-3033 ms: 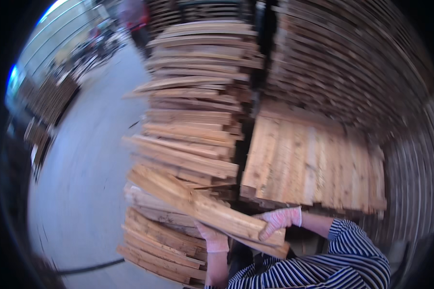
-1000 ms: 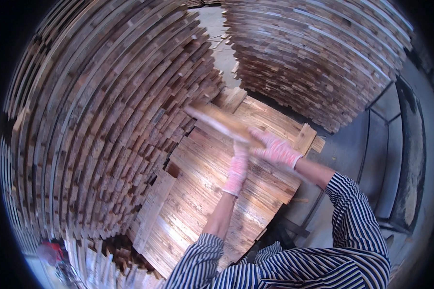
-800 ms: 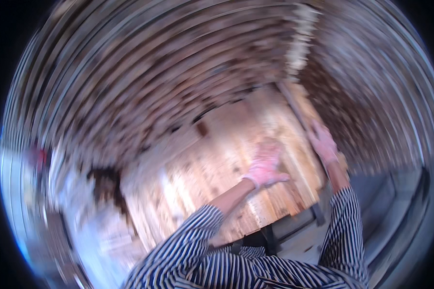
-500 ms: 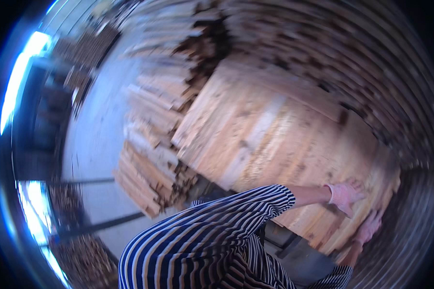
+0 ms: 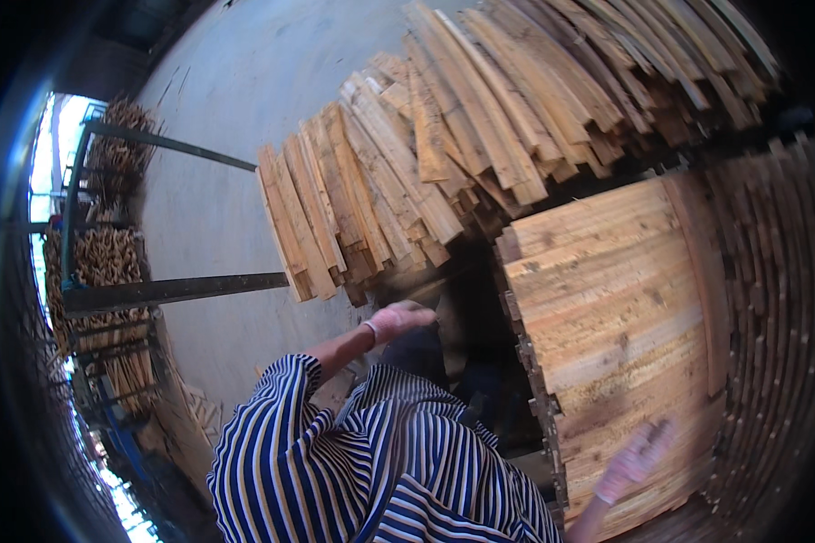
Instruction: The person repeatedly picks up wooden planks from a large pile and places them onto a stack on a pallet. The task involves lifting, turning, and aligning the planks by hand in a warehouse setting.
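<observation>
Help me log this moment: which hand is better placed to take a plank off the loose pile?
Left. The left hand reaches right beneath the loose pile; the right hand is over the flat stack.

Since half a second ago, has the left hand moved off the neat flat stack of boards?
Yes. The left hand has left the neat flat stack and now reaches toward the loose pile of planks on its left, while the right hand stays over the flat stack.

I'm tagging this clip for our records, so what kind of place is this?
Probably a timber yard or wood workshop. A loose pile of planks sits on a concrete floor, a neat plank stack stands beside it, and the gloved left hand reaches toward the pile.
</observation>
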### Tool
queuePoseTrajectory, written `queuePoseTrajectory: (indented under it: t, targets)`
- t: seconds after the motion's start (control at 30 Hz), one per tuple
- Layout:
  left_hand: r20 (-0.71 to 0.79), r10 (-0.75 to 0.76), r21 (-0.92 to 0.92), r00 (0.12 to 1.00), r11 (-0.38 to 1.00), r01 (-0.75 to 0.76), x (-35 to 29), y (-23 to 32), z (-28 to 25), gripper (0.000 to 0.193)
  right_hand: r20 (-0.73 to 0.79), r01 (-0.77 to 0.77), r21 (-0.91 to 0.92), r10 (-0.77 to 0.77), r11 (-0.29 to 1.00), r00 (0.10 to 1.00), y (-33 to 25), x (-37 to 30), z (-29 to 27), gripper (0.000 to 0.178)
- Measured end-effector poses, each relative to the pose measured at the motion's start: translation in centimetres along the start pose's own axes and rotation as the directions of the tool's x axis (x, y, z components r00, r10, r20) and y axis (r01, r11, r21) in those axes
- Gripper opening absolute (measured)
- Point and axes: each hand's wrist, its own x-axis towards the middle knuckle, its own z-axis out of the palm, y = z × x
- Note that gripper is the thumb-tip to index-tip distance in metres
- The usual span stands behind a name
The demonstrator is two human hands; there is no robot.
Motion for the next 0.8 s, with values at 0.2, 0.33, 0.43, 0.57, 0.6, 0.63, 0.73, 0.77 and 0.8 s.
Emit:
queuePoseTrajectory:
  t: [0.2, 0.33, 0.43, 0.57, 0.6, 0.63, 0.73, 0.77, 0.8]
  targets:
    - [-0.394, 0.103, -0.292, 0.913, 0.928, -0.231, 11.7, -4.5, -9.0, 0.075, 0.648, 0.413, 0.238, -0.461, 0.879, 0.607, -22.1, -5.1, 22.4, 0.067]
    - [-0.430, -0.210, -0.662, 0.878, 0.734, -0.149, 16.6, 3.0, -11.8, 0.078, 0.599, 0.548, 0.040, -0.460, 0.835, 0.656, -25.5, -4.3, 38.6, 0.073]
    - [-0.599, -0.306, -0.499, 0.740, 0.865, -0.046, 22.6, 2.6, -12.2, 0.092, 0.500, 0.579, -0.043, -0.484, 0.814, 0.718, -27.7, -2.8, 45.5, 0.075]
    - [-0.344, -0.438, -0.563, 0.830, 0.804, 0.191, 25.1, 1.4, -14.8, 0.093, 0.684, 0.644, 0.131, -0.539, 0.754, 0.492, -31.2, -3.2, 47.4, 0.074]
    - [-0.307, -0.407, -0.587, 0.860, 0.793, 0.166, 24.5, 1.1, -15.4, 0.093, 0.747, 0.607, 0.121, -0.475, 0.785, 0.466, -32.0, -4.0, 47.8, 0.073]
    - [-0.269, -0.381, -0.620, 0.885, 0.771, 0.144, 24.3, 0.4, -15.8, 0.092, 0.806, 0.577, 0.108, -0.411, 0.810, 0.425, -32.6, -4.7, 48.2, 0.072]
    - [-0.482, -0.230, -0.429, 0.845, 0.904, 0.001, 21.3, -2.1, -16.1, 0.092, 0.811, 0.457, 0.163, -0.382, 0.875, 0.443, -33.9, -6.2, 50.2, 0.079]
    - [-0.550, -0.223, -0.337, 0.805, 0.941, 0.031, 20.5, -3.2, -14.7, 0.087, 0.805, 0.400, 0.192, -0.377, 0.896, 0.458, -34.1, -6.7, 51.3, 0.081]
    - [-0.429, -0.223, -0.378, 0.875, 0.924, 0.050, 17.6, -2.5, -14.3, 0.084, 0.761, 0.370, 0.251, -0.419, 0.894, 0.495, -33.0, -6.8, 53.5, 0.081]
